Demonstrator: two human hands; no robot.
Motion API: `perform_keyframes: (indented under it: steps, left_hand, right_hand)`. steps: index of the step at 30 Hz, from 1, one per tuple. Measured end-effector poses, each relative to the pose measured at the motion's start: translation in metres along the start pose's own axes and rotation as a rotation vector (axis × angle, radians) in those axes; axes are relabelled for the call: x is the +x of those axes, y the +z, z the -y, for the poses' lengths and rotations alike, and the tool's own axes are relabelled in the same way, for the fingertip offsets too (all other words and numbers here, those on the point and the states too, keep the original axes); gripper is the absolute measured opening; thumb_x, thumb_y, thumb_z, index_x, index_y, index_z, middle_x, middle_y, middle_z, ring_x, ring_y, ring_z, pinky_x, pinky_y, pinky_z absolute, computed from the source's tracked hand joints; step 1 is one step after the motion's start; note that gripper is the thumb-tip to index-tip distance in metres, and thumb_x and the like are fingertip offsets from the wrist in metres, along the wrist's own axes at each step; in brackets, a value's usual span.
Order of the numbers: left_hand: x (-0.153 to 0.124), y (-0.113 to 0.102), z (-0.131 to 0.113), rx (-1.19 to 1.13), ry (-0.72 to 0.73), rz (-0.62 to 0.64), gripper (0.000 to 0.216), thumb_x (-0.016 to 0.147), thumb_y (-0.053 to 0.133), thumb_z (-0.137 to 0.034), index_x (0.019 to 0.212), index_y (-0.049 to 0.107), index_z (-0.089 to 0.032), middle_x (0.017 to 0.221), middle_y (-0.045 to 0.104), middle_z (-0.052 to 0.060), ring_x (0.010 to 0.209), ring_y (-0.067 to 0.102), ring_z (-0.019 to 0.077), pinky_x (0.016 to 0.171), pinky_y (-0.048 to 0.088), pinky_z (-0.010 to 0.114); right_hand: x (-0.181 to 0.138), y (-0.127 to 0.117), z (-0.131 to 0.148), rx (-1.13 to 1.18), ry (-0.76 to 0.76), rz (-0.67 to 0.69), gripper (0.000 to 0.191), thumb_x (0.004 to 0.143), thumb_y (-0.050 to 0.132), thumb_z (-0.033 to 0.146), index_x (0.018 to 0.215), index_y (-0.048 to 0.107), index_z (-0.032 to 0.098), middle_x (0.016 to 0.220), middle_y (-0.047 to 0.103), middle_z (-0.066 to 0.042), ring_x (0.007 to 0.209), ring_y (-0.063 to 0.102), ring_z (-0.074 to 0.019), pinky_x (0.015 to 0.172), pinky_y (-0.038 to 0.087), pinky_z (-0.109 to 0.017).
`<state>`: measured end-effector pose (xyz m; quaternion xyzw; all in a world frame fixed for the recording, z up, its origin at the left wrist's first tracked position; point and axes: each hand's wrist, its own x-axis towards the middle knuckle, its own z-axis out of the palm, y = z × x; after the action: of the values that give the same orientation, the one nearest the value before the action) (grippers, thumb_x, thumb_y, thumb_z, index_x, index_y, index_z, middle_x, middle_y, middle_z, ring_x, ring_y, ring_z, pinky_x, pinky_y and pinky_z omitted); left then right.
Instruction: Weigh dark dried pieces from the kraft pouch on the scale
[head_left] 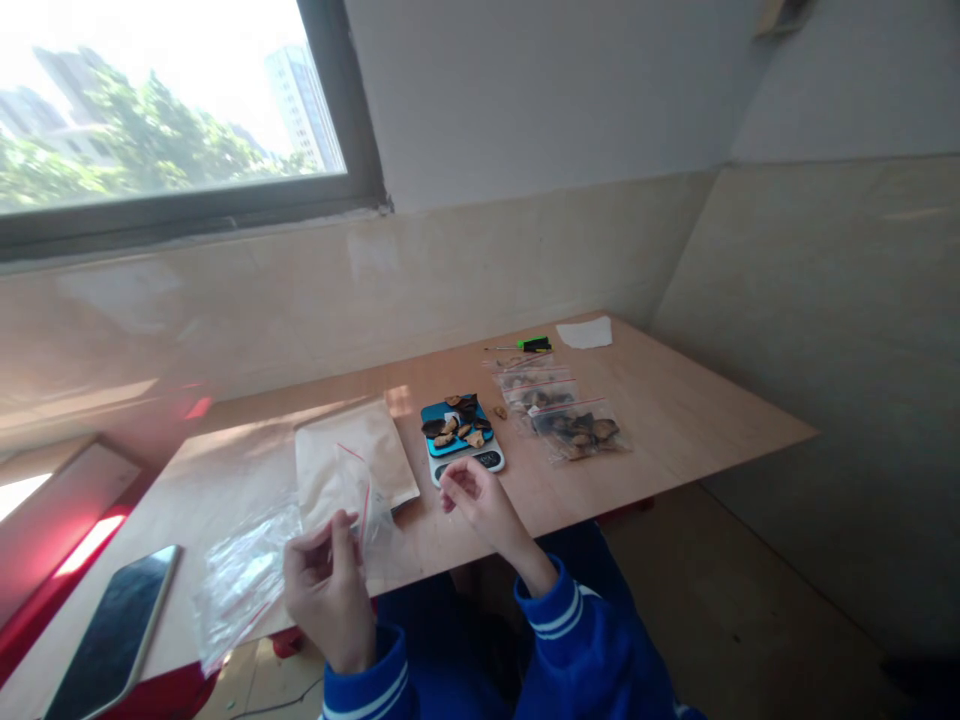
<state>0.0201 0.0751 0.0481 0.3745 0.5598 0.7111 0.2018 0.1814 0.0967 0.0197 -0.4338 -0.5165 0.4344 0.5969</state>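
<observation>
My left hand (pixel 326 585) pinches a clear zip bag (pixel 371 520) with a red seal line, which hangs open above the table edge. In front of the digital kitchen scale (pixel 491 460) hovers my right hand (pixel 480 495), its fingers curled together. Whatever those fingers may hold is hidden. On the scale's blue platform lie several dark brown and tan dried pieces (pixel 450 427), with a small white scrap among them. Part of the scale's display shows above my right hand, its reading too small to tell.
Filled zip bags (pixel 589 432) overlap right of the scale, beside one loose piece (pixel 500 411). Behind them are a green-and-black screwdriver (pixel 534 344) and white paper (pixel 585 332). A tan pouch (pixel 322 450), clear bags (pixel 247 565) and a phone (pixel 112 630) lie left.
</observation>
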Motion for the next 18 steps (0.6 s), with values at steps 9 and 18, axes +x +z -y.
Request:
perform_keyframes:
  steps: [9,18]
  left_hand:
    - [0.020,-0.029,0.000,0.134,0.013,0.012,0.032,0.069,0.075,-0.045,0.083,0.063,-0.018,0.071,0.063,-0.001,0.064,0.059,0.0133,0.054,0.043,0.024]
    - [0.024,-0.037,0.004,0.183,-0.025,0.171,0.038,0.071,0.071,-0.052,0.087,0.063,-0.018,0.073,0.063,0.000,0.063,0.056,0.0135,0.054,0.042,0.025]
  right_hand:
    - [0.108,-0.099,-0.045,-0.788,-0.100,-0.214,0.019,0.094,0.050,0.023,0.102,0.064,0.013,0.109,0.065,-0.013,0.103,0.062,-0.0227,0.094,0.049,-0.042]
    - [0.123,-0.106,-0.067,-0.890,-0.129,-0.141,0.029,0.094,0.057,0.034,0.119,0.058,0.018,0.121,0.060,-0.009,0.101,0.062,-0.0202,0.086,0.054,-0.041]
